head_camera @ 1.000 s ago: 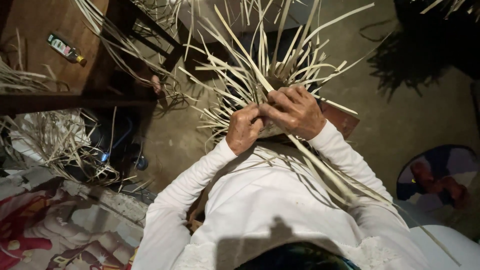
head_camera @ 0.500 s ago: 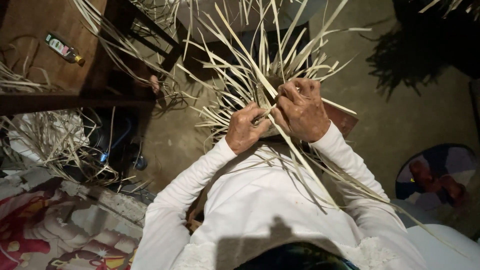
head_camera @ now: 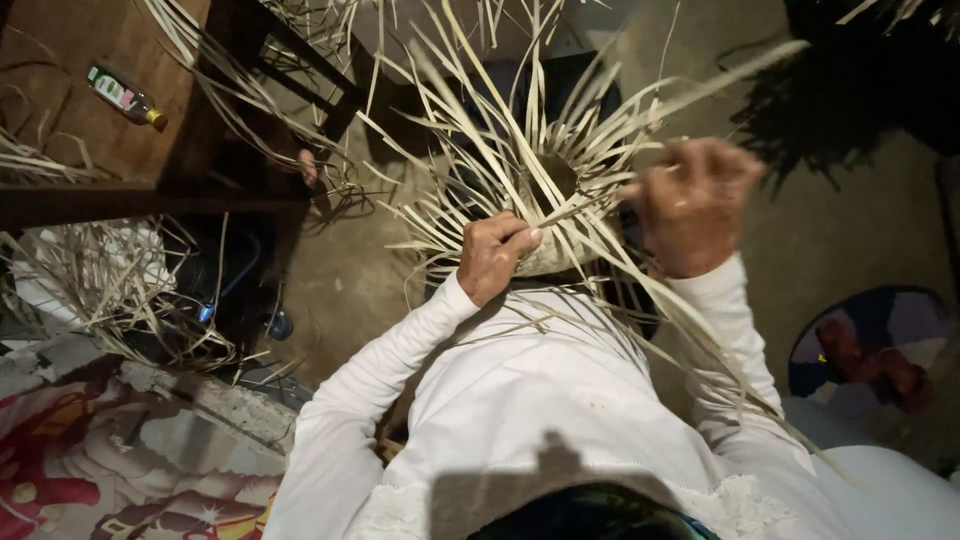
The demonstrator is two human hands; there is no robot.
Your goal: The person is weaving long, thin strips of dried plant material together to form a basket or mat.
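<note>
Bare earthen floor (head_camera: 850, 230) is carrying the scene; surface is dull brown, dimly lit. Dark wooden tabletop (head_camera: 60, 60) is sitting at upper left, and a small bottle (head_camera: 126, 97) with a yellow cap is lying on its side on it. Loose pale straw strips (head_camera: 90, 290) are lying in a tangle below the tabletop's edge. A patterned red and white cloth (head_camera: 110, 470) is lying at lower left. A round patterned mat (head_camera: 870, 345) is lying at right.
</note>
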